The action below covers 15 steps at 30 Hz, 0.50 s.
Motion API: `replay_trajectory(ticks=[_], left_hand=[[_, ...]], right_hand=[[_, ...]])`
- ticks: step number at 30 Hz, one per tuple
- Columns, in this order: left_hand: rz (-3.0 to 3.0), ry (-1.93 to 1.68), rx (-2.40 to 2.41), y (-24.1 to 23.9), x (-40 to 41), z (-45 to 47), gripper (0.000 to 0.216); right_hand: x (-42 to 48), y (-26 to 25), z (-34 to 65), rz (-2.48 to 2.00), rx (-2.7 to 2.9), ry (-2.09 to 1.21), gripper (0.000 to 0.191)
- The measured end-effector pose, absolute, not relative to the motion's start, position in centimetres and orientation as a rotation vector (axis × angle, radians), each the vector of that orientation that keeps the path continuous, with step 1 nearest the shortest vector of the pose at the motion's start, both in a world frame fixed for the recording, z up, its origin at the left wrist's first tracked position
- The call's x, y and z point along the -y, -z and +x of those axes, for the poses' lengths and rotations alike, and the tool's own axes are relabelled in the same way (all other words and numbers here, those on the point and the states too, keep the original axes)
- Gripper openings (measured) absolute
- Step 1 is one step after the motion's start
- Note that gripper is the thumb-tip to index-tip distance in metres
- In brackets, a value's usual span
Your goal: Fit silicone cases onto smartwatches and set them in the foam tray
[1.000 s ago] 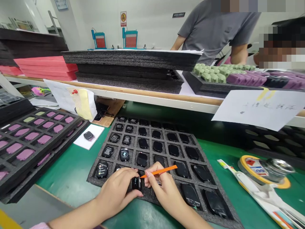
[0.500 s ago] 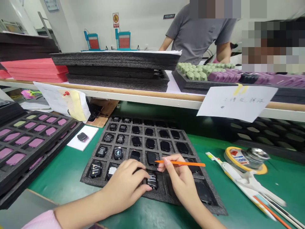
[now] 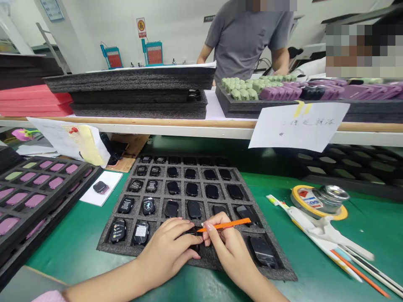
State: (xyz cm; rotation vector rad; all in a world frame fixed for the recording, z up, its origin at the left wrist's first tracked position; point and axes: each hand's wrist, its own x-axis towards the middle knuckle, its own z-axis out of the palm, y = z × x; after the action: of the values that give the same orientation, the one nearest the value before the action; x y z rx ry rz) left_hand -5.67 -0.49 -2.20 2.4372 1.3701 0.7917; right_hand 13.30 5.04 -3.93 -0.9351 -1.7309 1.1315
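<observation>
Pinching an orange spudger [image 3: 225, 225] in your right hand [image 3: 226, 247], you cup your left hand [image 3: 166, 247] over a black smartwatch [image 3: 195, 247] to steady it. The foam tray's [image 3: 105, 247] cells separate the other watches [image 3: 147, 206].

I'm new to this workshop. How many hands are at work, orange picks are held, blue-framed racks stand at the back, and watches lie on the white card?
Hands: 2 (left hand, right hand)
Orange pick held: 1
Blue-framed racks: 2
Watch on the white card: 1
Total: 6
</observation>
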Motion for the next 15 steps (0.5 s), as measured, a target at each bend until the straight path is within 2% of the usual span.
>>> replay_trajectory(ticks=[4, 13, 15], left_hand=[[2.380, -0.770, -1.407, 2.4, 0.5, -5.5, 0.024], [2.148, -0.731, -1.494, 2.0, 1.1, -5.3, 0.051], [2.182, -0.768, -1.457, 1.6, 1.8, -5.5, 0.049]], right_hand=[[-5.1, 4.1, 13.5, -0.944, 1.813, -1.094, 0.030], [-5.2, 4.4, 13.6, -0.922, 1.919, -0.970, 0.024], [-5.3, 4.5, 13.7, -0.911, 1.922, -0.947, 0.024]])
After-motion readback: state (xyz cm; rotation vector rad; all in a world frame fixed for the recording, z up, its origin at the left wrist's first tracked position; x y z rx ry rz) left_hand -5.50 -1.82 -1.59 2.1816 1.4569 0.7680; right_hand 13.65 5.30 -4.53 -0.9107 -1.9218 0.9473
